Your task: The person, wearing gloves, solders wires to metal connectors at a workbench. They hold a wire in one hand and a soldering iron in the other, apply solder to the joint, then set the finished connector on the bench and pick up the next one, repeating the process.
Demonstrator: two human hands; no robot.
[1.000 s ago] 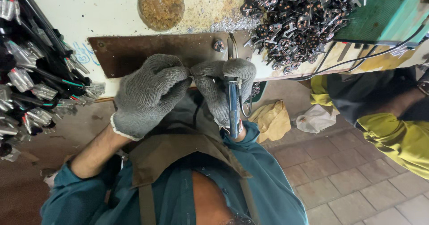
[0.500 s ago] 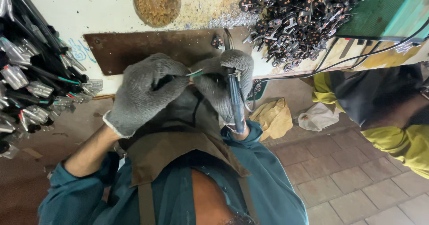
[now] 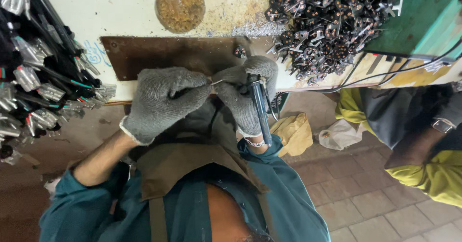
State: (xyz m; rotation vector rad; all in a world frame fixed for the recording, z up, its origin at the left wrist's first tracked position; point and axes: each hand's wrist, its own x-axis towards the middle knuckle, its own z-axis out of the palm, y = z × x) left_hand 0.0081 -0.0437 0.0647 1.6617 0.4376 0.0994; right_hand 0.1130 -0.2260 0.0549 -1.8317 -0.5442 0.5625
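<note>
— Wire (image 3: 216,82), thin and pale, runs between the two gloved hands just in front of the bench edge. What step would you call this?

— Joining or tinning work, by my reading. The left hand (image 3: 163,100), in a grey knit glove, is curled closed and pinches one end of the wire between thumb and forefinger. The right hand (image 3: 248,95) is wrapped round the dark blue handle of a soldering iron (image 3: 260,109), whose body slants down toward the person's chest, while its fingertips seem to steady the wire's other end.

— Can you see the iron's tip?

— No, the glove hides it, so I cannot tell whether it touches the wire.

— What would the next move call for?

— Steadiness, I judge: both hands are bunched close together, so any shift has to be small and keep the pinch firm.

— And the surface?

— A cream-painted workbench (image 3: 120,11), scuffed, with a rusty brown metal plate (image 3: 159,54) along its near edge, just beyond the hands. A round brown pad (image 3: 180,4) sits farther back, with metal filings scattered beside it.

— Anything else?

— A heap of small dark terminal parts (image 3: 322,25) lies to the right, a bundle of black leads with metal connectors (image 3: 38,73) hangs at the left. A green box (image 3: 423,16) stands at the corner. Another person in a yellow sleeve (image 3: 433,174) sits to the right, above a tiled floor (image 3: 365,203).
</note>
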